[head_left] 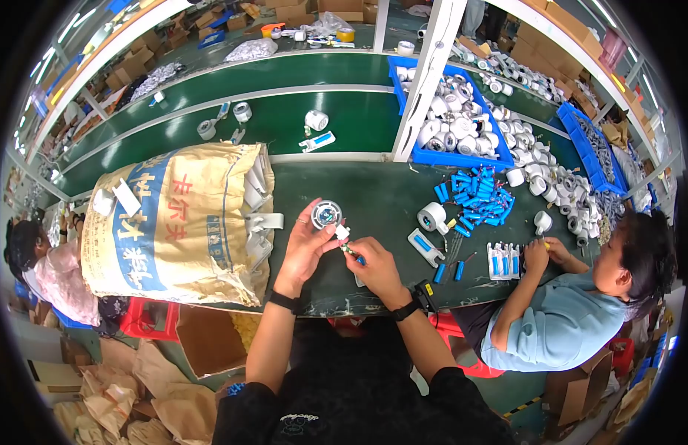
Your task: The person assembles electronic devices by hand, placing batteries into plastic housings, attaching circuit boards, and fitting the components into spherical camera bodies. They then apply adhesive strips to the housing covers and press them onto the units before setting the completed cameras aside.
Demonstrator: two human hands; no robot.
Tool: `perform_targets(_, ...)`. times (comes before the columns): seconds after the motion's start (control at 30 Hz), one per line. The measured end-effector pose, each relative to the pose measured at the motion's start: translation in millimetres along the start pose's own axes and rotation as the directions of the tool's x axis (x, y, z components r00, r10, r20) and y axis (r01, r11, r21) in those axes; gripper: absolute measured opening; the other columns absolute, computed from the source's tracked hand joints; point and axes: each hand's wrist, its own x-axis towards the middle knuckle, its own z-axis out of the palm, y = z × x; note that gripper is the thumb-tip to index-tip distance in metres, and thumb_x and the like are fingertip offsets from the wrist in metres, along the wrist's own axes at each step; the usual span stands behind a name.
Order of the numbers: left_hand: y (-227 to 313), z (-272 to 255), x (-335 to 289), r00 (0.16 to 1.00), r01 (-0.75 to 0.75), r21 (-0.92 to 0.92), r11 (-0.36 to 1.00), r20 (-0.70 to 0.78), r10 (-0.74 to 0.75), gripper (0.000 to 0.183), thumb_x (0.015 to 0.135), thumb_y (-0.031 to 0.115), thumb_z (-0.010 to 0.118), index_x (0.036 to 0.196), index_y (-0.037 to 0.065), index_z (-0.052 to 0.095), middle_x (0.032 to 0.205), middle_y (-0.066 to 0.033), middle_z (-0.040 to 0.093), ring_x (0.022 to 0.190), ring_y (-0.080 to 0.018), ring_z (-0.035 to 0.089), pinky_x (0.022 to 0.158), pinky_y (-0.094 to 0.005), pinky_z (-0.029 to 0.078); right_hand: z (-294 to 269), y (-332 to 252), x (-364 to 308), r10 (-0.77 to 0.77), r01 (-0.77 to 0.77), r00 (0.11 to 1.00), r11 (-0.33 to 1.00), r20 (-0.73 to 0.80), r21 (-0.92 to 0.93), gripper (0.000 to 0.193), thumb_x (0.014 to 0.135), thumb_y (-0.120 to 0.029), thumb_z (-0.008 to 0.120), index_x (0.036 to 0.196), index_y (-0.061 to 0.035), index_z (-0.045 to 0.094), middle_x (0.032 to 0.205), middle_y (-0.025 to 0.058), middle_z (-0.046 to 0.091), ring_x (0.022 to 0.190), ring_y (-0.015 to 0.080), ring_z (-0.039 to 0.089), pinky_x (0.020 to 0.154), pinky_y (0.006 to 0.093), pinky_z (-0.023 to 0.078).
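Note:
My left hand (307, 251) is closed around a round white device head (327, 213) with a circuit board showing in its open face. A small white block (342, 233) hangs at its lower side. Just to the right, my right hand (375, 268) pinches close under that block. A bit of blue shows at its fingers, perhaps a blue cylindrical battery, mostly hidden. To the right on the dark green table lie a white handle shell (425, 247), another round white head (432, 216) and two loose blue batteries (439, 273).
A large woven sack (166, 222) of white parts lies left. Beyond the shell is a heap of blue batteries (481, 194). Blue crates (500, 159) and piled white heads stand back right. A co-worker in a light blue shirt (559, 319) sits right, beside filled shells (503, 262).

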Motion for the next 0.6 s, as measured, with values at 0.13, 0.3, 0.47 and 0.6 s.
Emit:
perform_targets(0.13,-0.5,-0.3,-0.4,1.0,0.002,0.01,1.0,-0.003,-0.002,0.07,0.098,0.001,0.071,0.158,0.008,0.036,0.138,-0.0128,0.06,0.124,-0.0303,0.065,0.099,-0.0497,0.063,0.6,3.4,-2.0,0.003,-0.003,1.0,1.0,0.021,-0.007,0.019,0.086,-0.003,0.079,0.101,-0.0056,0.066,0.098,0.0095,0.069,0.079,0.0289,0.072,0.066,0.037,0.059)
perform_targets(0.3,-1.9,-2.5,-0.4,1.0,0.003,0.007,1.0,-0.006,-0.002,0.07,0.098,0.002,0.072,0.158,0.009,0.036,0.138,-0.0129,0.06,0.125,-0.0304,0.065,0.099,-0.0492,0.063,1.0,2.1,-2.3,0.022,-0.023,0.999,1.0,0.027,0.004,0.021,0.086,-0.003,0.079,0.102,-0.0058,0.066,0.098,0.0096,0.069,0.079,0.0285,0.072,0.066,0.0369,0.059)
perform_targets(0.47,-2.2,-1.7,-0.5,1.0,0.009,0.006,1.0,-0.006,-0.009,0.07,0.098,0.002,0.071,0.158,0.009,0.037,0.138,-0.013,0.06,0.125,-0.0303,0.065,0.098,-0.0484,0.063,0.1,0.7,-2.0,0.017,-0.018,1.0,1.0,0.023,0.007,0.021,0.086,-0.003,0.079,0.102,-0.0059,0.066,0.098,0.0095,0.069,0.079,0.0284,0.072,0.066,0.0366,0.06)
perform_targets(0.6,-3.2,-1.5,-0.7,1.0,0.004,0.013,1.0,0.003,-0.004,0.07,0.098,0.001,0.071,0.158,0.009,0.037,0.138,-0.013,0.06,0.125,-0.0302,0.065,0.098,-0.0481,0.063,-0.4,2.6,-3.1,0.0,0.001,1.0,1.0,0.028,-0.015,0.021,0.086,-0.003,0.079,0.103,-0.0059,0.066,0.099,0.0093,0.069,0.08,0.0282,0.072,0.067,0.0363,0.06)
